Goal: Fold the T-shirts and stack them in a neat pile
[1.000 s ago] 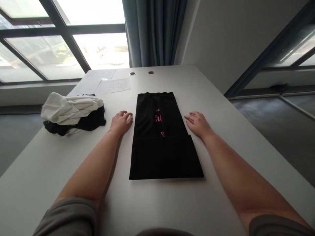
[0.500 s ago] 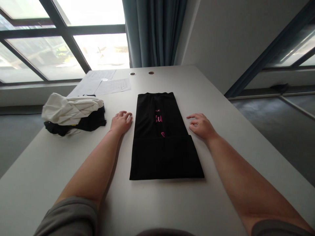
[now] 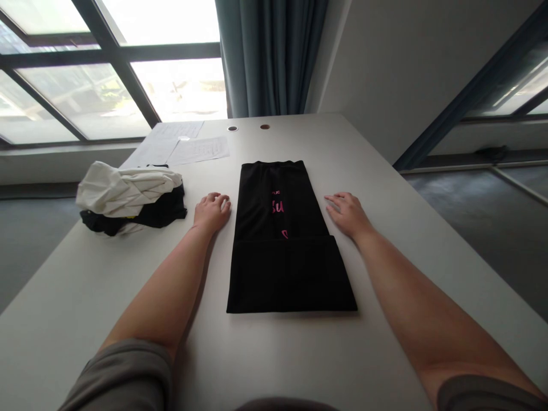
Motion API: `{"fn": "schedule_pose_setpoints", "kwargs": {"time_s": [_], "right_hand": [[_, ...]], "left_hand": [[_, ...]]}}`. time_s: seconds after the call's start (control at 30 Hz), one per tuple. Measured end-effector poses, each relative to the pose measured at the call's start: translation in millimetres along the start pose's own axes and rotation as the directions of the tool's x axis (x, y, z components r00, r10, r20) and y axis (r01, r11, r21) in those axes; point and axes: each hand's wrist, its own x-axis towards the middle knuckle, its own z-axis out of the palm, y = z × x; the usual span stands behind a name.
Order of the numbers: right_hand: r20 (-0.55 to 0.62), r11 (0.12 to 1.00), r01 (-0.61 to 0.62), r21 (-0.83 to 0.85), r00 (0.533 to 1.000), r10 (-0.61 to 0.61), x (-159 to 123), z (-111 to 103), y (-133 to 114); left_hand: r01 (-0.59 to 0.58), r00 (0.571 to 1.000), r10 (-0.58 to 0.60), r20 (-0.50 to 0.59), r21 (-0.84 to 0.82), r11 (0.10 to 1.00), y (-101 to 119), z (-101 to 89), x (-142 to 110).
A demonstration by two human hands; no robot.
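A black garment (image 3: 285, 245) with pink lettering lies folded into a long strip on the white table (image 3: 265, 359), its near end folded over. My left hand (image 3: 211, 210) rests palm down on the table just left of the garment, fingers loosely curled and apart, holding nothing. My right hand (image 3: 347, 213) lies flat on the table at the garment's right edge, fingers stretched out and empty.
A pile of white and black clothes (image 3: 131, 197) sits at the left of the table. Paper sheets (image 3: 184, 145) lie at the far left, near two round cable holes (image 3: 248, 127). A curtain (image 3: 268, 57) and windows stand behind; the table's right edge drops to the floor.
My right hand lifted slightly away from the garment, then settled back flat by its right edge. My left hand stayed put.
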Motion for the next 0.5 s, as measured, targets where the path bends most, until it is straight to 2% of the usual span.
{"fn": "schedule_pose_setpoints", "kwargs": {"time_s": [0.13, 0.3, 0.5], "right_hand": [[0.017, 0.999, 0.003, -0.05, 1.0, -0.002, 1, 5, 3], [-0.022, 0.996, -0.017, -0.083, 1.0, 0.016, 2, 8, 8], [-0.083, 0.988, -0.122, -0.093, 0.99, 0.114, 1, 5, 20]], "left_hand": [[0.041, 0.999, -0.041, -0.001, 0.006, 0.999, 0, -5.3, -3], [0.062, 0.998, -0.062, 0.013, 0.013, 0.998, 2, -11.4, -4], [0.07, 0.997, -0.07, 0.01, 0.008, 0.997, -2, -9.8, -4]]}}
